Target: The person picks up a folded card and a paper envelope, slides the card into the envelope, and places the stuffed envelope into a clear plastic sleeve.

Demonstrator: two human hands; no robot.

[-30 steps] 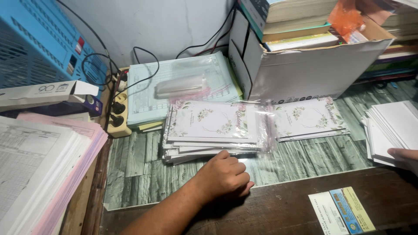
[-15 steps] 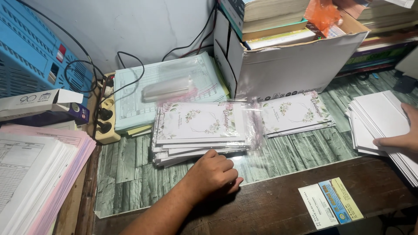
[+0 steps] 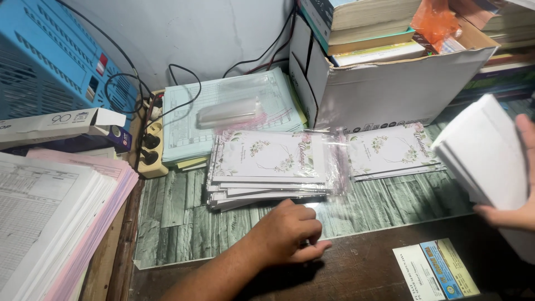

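My left hand rests fingers curled on the desk edge, just in front of a stack of floral cards in clear plastic sleeves. It holds nothing that I can see. My right hand grips a thick stack of plain white cards raised off the desk at the right edge. A second, thinner pile of floral cards lies flat between the two stacks.
A cardboard box full of books stands behind the cards. Pale green forms with a bundle of clear sleeves lie at the back. A power strip, blue machine, pink and white paper stacks fill the left. A small card lies near.
My right hand has lifted the white card stack off the desk and tilted it up. My left hand has stayed by the sleeved cards.
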